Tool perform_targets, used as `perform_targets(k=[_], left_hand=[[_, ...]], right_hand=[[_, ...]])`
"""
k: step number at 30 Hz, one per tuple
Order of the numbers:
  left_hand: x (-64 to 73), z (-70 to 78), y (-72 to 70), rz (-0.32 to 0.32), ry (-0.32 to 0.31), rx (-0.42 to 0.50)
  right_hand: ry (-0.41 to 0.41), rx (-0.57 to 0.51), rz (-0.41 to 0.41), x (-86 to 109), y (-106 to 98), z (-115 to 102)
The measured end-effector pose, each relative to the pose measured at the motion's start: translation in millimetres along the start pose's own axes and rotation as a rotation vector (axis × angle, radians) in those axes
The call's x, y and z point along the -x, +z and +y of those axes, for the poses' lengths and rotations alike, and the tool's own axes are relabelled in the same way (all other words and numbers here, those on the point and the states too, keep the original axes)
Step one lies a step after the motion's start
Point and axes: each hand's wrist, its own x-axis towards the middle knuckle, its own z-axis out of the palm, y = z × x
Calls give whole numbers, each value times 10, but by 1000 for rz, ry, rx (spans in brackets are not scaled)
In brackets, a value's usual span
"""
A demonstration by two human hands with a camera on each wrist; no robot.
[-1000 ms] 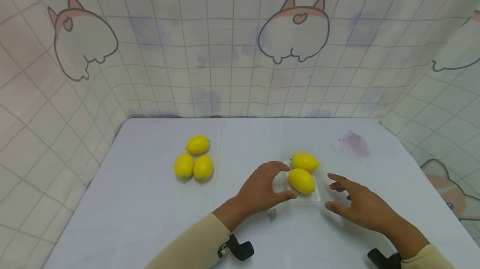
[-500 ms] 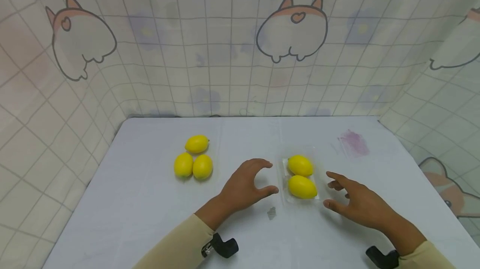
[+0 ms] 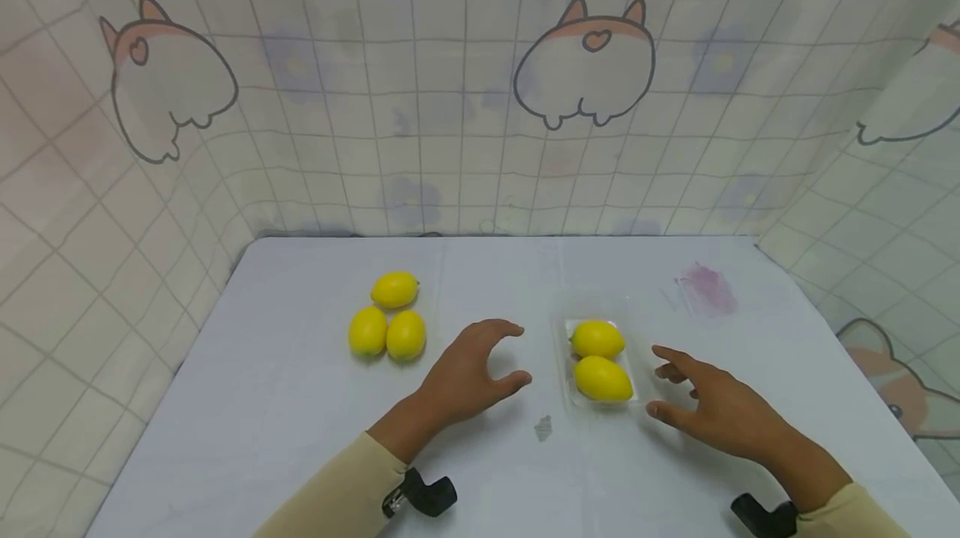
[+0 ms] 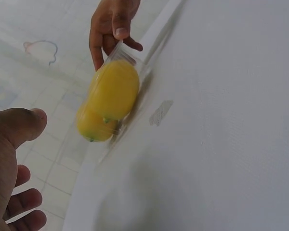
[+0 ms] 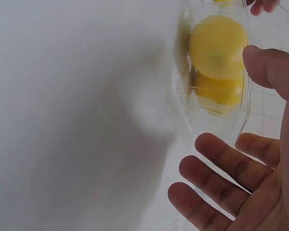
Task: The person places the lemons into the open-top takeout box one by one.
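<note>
Two yellow lemons, a rear one (image 3: pixel 597 339) and a nearer one (image 3: pixel 603 379), lie in a clear plastic box (image 3: pixel 564 354) right of the table's middle. My left hand (image 3: pixel 465 375) hovers to the left of the box, thumb and fingers apart, holding nothing. On the box's other side is my right hand (image 3: pixel 716 404), its fingers loosely spread and nothing in its grasp. The right wrist view shows the thumb (image 5: pixel 267 67) close to the box wall; whether it touches cannot be told. Three more lemons sit together at left: one behind (image 3: pixel 394 289), two in front (image 3: pixel 367 331).
A small grey patch (image 3: pixel 543 428) marks the white table (image 3: pixel 262 438) in front of the box. Toward the back right is a pinkish stain (image 3: pixel 708 289). A patterned curtain (image 3: pixel 450 104) surrounds the table's back and sides.
My left hand has drawn away leftward from beside the boxed lemons. Those two lemons have shifted slightly toward me in the box. My right hand has hardly moved.
</note>
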Motion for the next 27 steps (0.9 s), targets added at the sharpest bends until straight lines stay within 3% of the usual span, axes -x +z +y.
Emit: perform_targets(k=[27], left_hand=[[215, -287, -347, 118, -82, -7]], right_hand=[[-13, 18, 13, -5, 8, -1]])
